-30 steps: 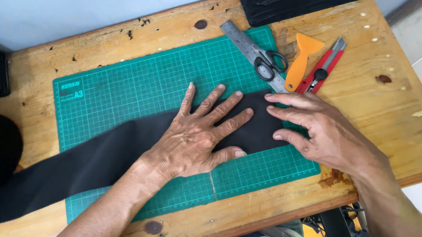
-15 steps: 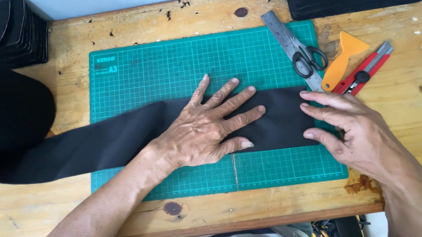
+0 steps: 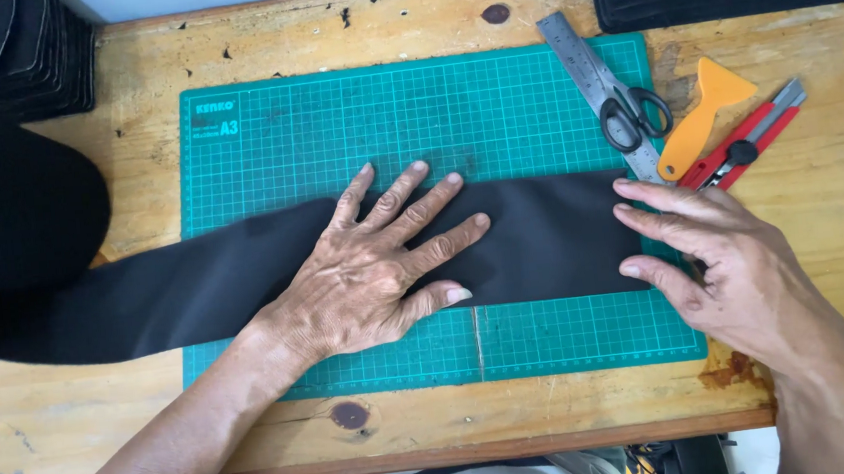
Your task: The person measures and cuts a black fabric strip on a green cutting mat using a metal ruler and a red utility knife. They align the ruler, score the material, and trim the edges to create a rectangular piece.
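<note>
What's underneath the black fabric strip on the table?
The black fabric strip lies across the green cutting mat; its left part covers the wooden table. The mat's grid beneath is hidden.

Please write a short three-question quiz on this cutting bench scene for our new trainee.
1. True or false: the left hand lies flat, fingers spread, on the black fabric strip.
2. Which tool lies on the steel ruler: A) scissors B) orange scraper C) red utility knife?
3. Fill in: the right hand touches the strip's ____ end.

Key: 1 true; 2 A; 3 right.
</note>
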